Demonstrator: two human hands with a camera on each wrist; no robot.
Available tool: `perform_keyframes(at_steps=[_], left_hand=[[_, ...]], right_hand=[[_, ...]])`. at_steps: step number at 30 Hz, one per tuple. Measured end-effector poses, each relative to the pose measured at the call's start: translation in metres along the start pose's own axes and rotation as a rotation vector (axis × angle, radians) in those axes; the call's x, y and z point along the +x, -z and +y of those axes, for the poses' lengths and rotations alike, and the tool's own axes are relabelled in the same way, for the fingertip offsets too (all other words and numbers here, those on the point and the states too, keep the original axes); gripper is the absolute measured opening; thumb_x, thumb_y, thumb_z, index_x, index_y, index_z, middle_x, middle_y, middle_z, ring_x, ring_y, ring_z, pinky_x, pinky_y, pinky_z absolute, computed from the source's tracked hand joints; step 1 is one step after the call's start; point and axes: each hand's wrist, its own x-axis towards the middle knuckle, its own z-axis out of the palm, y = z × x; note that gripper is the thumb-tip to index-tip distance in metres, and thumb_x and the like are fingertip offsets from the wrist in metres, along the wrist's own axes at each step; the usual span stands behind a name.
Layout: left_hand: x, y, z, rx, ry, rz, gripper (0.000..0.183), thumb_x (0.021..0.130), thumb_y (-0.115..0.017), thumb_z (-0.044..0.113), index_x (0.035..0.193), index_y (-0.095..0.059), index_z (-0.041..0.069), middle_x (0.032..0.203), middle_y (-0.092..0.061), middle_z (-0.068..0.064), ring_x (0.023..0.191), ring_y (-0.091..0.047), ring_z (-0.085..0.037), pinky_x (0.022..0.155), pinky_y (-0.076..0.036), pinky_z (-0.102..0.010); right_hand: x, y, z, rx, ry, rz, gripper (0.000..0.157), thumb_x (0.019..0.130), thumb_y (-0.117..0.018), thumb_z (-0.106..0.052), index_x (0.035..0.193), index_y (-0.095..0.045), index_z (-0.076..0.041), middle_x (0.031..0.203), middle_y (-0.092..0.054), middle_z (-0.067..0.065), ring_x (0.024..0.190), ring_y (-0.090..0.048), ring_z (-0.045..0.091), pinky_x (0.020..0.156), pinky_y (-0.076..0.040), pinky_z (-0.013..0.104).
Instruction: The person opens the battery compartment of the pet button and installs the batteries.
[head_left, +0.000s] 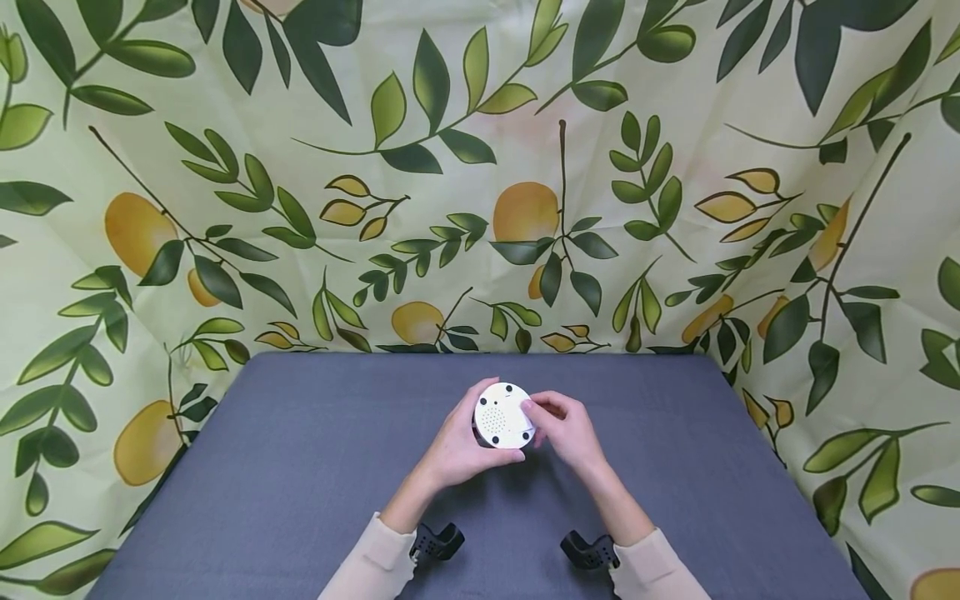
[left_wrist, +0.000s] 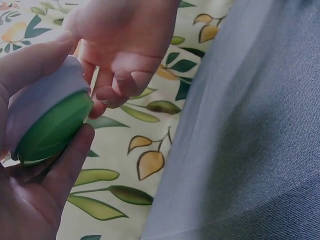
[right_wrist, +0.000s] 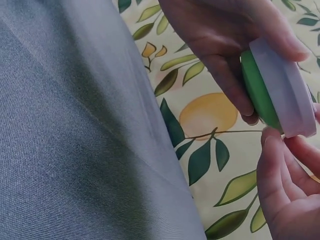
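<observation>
A round white device faces the head camera with its flat underside, which has a patch of small holes and several dark round spots. Its other side is a green dome, seen in both wrist views. My left hand grips the device from the left, thumb along the lower rim and fingers around the far side. The right hand is at the right part of the underside, its thumb and fingertips pinching near the rim. A small pale edge shows by those fingertips; whether it is a separate cover, I cannot tell.
Both hands are above a table covered in blue-grey cloth. Behind and beside it hangs a pale cloth printed with leaves and fruit. A black strap mount is on the left wrist, another mount on the right.
</observation>
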Motion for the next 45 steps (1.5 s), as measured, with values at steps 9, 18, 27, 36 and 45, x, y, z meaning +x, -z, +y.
perform_keyframes(at_steps=[9, 18, 27, 36, 45], left_hand=[[-0.001, 0.001, 0.000, -0.016, 0.011, -0.004, 0.100, 0.058, -0.088, 0.047, 0.142, -0.034, 0.034, 0.127, -0.051, 0.010, 0.111, -0.050, -0.010, 0.095, -0.036, -0.043], [-0.002, 0.001, -0.002, -0.028, 0.012, -0.008, 0.101, 0.058, -0.089, 0.047, 0.142, -0.033, 0.035, 0.126, -0.052, 0.010, 0.111, -0.050, -0.010, 0.095, -0.036, -0.043], [-0.002, 0.000, 0.001, -0.039, 0.037, -0.028, 0.101, 0.060, -0.091, 0.036, 0.142, -0.033, 0.035, 0.127, -0.052, 0.009, 0.111, -0.050, -0.010, 0.096, -0.035, -0.041], [0.000, 0.000, 0.003, -0.028, 0.035, -0.043, 0.102, 0.061, -0.091, 0.027, 0.144, -0.033, 0.026, 0.128, -0.052, 0.003, 0.112, -0.050, -0.014, 0.097, -0.035, -0.041], [-0.001, -0.001, 0.001, -0.010, -0.022, -0.058, 0.100, 0.060, -0.088, 0.046, 0.142, -0.030, 0.039, 0.127, -0.051, 0.011, 0.112, -0.049, -0.009, 0.095, -0.037, -0.041]], right_hand=[[0.006, 0.004, 0.024, 0.187, -0.070, -0.056, 0.031, 0.092, -0.063, -0.018, 0.110, -0.060, 0.007, 0.088, -0.062, 0.014, 0.063, -0.061, 0.022, 0.063, -0.054, 0.048], [0.010, 0.003, 0.038, 0.240, -0.067, -0.075, 0.035, 0.090, -0.066, -0.023, 0.111, -0.061, 0.004, 0.091, -0.062, 0.016, 0.066, -0.061, 0.022, 0.062, -0.054, 0.046], [0.010, 0.003, 0.039, 0.238, -0.088, -0.067, 0.035, 0.091, -0.066, -0.022, 0.111, -0.060, 0.005, 0.091, -0.062, 0.016, 0.067, -0.061, 0.022, 0.064, -0.053, 0.050], [0.009, 0.009, 0.035, 0.251, -0.127, -0.167, 0.041, 0.093, -0.061, -0.027, 0.116, -0.055, 0.006, 0.094, -0.061, 0.014, 0.068, -0.061, 0.021, 0.063, -0.054, 0.038], [0.010, 0.013, 0.031, 0.241, -0.182, -0.243, 0.043, 0.092, -0.062, -0.026, 0.116, -0.056, 0.008, 0.090, -0.062, 0.011, 0.066, -0.062, 0.019, 0.062, -0.054, 0.031]])
